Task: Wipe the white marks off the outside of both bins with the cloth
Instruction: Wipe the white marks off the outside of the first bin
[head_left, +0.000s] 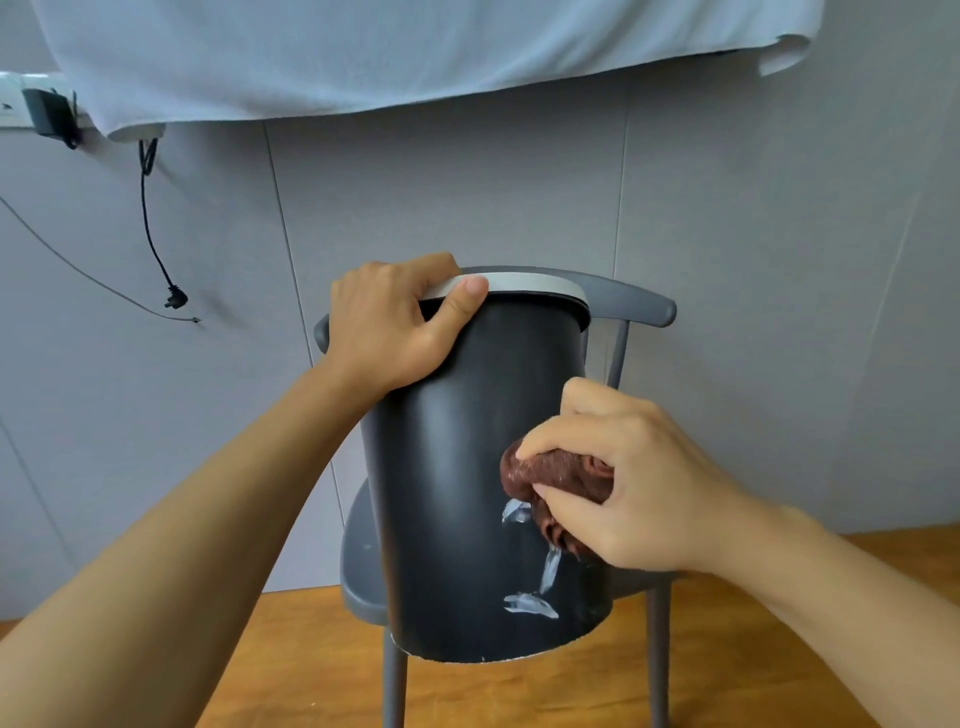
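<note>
The bin (457, 467) is showing matte black, with a white rim (524, 283) and white marks (530, 605). The cloth (558, 475) is looking brown, the chair (363, 571) grey.

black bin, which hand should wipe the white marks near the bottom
Right. The right hand already presses the brown cloth on the black bin just above the remaining white marks; the left hand grips the rim.

Single head-worn wide-angle view, looking forward and slightly down from the person's own eye line, facing a grey wall (727, 260). Close range: both forearms enter from the bottom corners, and a dark bin (457, 467) on a grey chair (639, 304) fills the centre. Frame edges bow, and wooden floor (311, 665) shows along the bottom; no second view to overlap.
</note>
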